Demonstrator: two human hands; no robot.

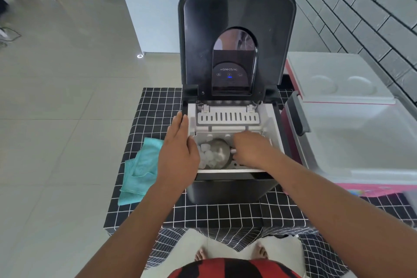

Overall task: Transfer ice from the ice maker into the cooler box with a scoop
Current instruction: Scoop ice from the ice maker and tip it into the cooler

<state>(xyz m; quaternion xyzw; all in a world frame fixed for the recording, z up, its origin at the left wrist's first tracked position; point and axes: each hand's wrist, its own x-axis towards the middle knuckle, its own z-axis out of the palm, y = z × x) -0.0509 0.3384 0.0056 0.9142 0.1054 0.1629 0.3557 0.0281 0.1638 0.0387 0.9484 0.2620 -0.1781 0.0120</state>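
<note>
Inside black ice maker (232, 187), right hand (250, 150) gripped round steel scoop (220, 153) among white ice cubes (208, 156); left hand (178, 149) lay flat, fingers straight, on rim.

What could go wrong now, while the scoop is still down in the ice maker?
1. The scoop looks full, so ice may fall onto the checked cloth on the way to the cooler box at the right.
2. The right hand works in a narrow basket and may knock the white rack.
3. The left hand only rests on the ice maker, which may shift.
</note>
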